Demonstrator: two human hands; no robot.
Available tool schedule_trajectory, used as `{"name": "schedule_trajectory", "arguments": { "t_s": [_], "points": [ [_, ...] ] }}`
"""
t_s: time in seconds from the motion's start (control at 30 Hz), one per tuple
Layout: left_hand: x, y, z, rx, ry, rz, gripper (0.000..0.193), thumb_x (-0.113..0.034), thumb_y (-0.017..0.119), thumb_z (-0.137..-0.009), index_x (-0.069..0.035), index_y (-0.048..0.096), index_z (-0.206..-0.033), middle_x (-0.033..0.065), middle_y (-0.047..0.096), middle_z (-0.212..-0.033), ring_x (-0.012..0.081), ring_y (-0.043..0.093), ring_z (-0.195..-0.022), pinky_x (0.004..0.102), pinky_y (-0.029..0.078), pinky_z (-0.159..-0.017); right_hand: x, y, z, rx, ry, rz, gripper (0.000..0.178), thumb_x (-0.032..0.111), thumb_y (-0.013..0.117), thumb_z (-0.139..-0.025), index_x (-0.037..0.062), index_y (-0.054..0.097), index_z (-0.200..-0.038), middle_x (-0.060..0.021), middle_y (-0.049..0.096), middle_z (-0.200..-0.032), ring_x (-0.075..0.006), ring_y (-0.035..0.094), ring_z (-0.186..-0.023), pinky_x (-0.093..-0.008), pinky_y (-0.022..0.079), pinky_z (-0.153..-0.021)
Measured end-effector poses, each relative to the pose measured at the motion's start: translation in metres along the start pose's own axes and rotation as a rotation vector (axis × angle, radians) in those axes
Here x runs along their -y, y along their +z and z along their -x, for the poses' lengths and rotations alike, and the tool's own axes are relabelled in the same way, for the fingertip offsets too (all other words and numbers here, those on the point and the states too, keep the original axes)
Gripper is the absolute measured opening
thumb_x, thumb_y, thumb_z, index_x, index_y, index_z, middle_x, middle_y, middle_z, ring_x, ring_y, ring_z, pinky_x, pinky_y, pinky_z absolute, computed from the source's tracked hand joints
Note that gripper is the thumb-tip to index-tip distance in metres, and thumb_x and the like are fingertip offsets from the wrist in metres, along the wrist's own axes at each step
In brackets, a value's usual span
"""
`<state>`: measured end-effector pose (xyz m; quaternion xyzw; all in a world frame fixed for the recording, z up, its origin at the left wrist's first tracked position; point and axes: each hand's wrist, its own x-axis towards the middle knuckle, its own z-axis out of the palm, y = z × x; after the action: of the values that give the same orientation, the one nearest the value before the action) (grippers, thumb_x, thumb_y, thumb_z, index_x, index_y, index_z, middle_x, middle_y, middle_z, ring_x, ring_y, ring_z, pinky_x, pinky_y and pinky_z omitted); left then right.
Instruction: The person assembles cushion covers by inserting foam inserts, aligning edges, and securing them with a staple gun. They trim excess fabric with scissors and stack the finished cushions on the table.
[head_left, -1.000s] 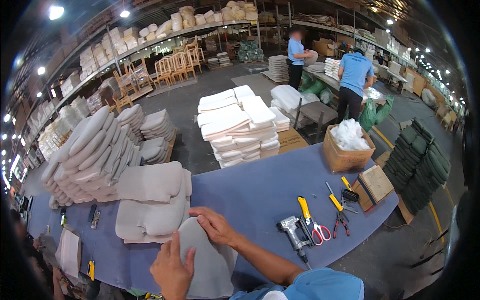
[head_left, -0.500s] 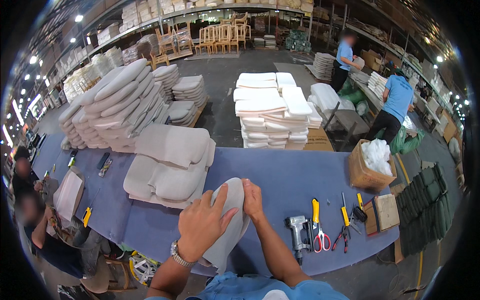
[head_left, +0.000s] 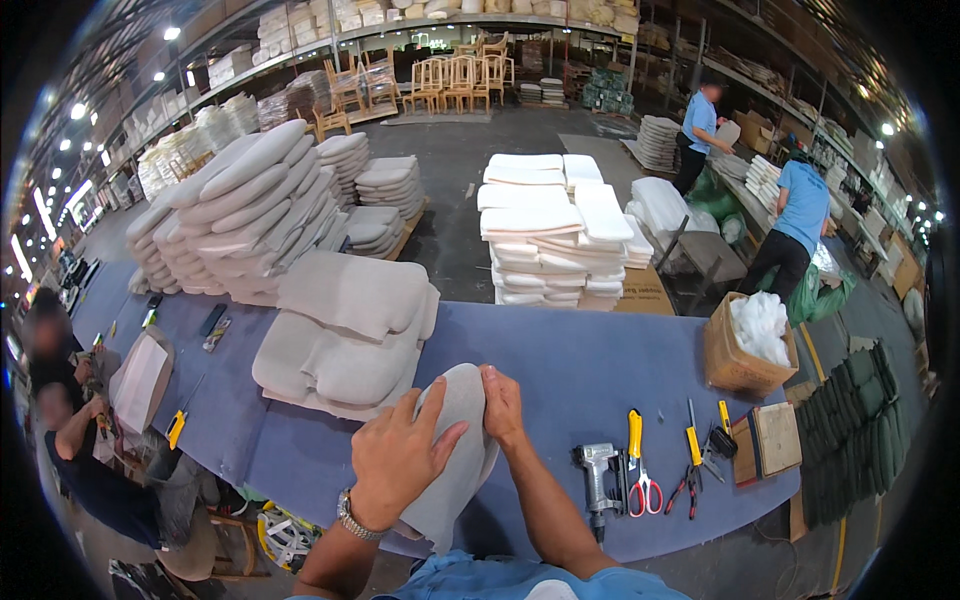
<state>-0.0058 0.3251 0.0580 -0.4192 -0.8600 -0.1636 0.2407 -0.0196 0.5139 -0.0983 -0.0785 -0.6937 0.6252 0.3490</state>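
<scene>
A light grey fabric-covered chair cushion (head_left: pixel 447 500) stands on edge in front of me, tilted, at the near side of the blue-covered table (head_left: pixel 560 360). My left hand (head_left: pixel 395 465), with a watch (head_left: pixel 356 518) at its wrist, lies on the cushion's face with its fingers spread. At the top right edge, my right hand (head_left: pixel 503 405) grips the cushion, thumb up along the rim; its other fingers are partly hidden behind. Just beyond my left hand lies a short pile of similar grey cushions (head_left: pixel 350 300).
To the right lie a staple gun (head_left: pixel 598 480), scissors (head_left: pixel 645 492), pliers (head_left: pixel 684 490) and yellow-handled tools (head_left: pixel 635 435). Behind them stands a carton of white stuffing (head_left: pixel 745 365). Tall grey cushion stacks (head_left: pixel 235 215) rise at the left, white foam pads (head_left: pixel 555 225) beyond the table. Several people work nearby.
The whole view has shifted slightly, with the scene sitting a little lower and further right. Both hands keep nearly the same places on the cushion.
</scene>
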Motion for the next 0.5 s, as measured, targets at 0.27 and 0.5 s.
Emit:
{"name": "schedule_trajectory", "arguments": {
  "t_s": [0.27, 0.5],
  "points": [
    [0.000, 0.007, 0.015, -0.134, -0.138, 0.135, 0.033, -0.023, 0.072, -0.091, -0.008, 0.071, -0.120, 0.0119, 0.074, -0.110, 0.0313, 0.072, -0.090, 0.0387, 0.057, -0.075, 0.005, 0.007, -0.002, -0.016, -0.011, -0.002, 0.045, 0.035, 0.041, -0.109, -0.0011, 0.057, -0.087, -0.0106, 0.048, -0.071, -0.0149, 0.044, -0.069, -0.0365, 0.042, -0.064],
    [0.010, 0.008, 0.033, -0.313, -0.301, 0.425, 0.025, -0.009, 0.067, -0.093, 0.000, 0.073, -0.116, 0.0192, 0.075, -0.108, 0.0352, 0.073, -0.095, 0.0364, 0.057, -0.083, 0.008, 0.016, 0.007, 0.013, -0.051, -0.025, 0.041, 0.032, 0.045, -0.108, -0.0014, 0.054, -0.087, -0.0163, 0.043, -0.071, -0.0152, 0.042, -0.066, -0.0366, 0.042, -0.061]
  ]
}}
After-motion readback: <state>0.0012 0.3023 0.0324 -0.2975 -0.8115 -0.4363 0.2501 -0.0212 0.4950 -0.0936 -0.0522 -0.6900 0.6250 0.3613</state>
